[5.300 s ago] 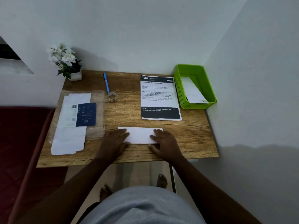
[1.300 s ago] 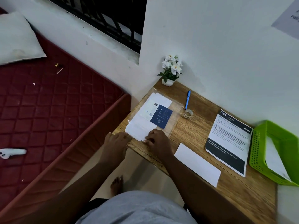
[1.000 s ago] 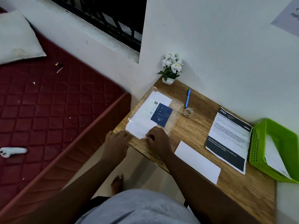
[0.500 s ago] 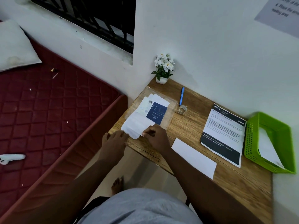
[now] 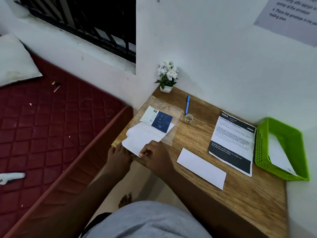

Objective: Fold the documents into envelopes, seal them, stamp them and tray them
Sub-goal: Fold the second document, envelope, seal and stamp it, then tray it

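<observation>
The right hand (image 5: 155,154) pinched the near corner of a thin white paper envelope (image 5: 142,139), thumb and forefinger forming a grip clamped on its edge at the front-left corner of the wooden surface (image 5: 197,140). The envelope lay partly out of a clear plastic sleeve (image 5: 173,117) that also held a navy and white printed card (image 5: 158,120); from the pinch its long axis ran toward one o'clock, up under the card. The left hand (image 5: 118,156) rested at the surface's edge just at nine o'clock of the right, fingers over the rim; whether they held the sleeve could not be told. A folded white paper strip (image 5: 201,168), seemingly the document, lay well apart at three to four o'clock of the grip, nearer the right hand. Judging by that, the envelope would have to travel toward four o'clock. Farther at three o'clock sat the green perforated plastic tray (image 5: 291,134).
</observation>
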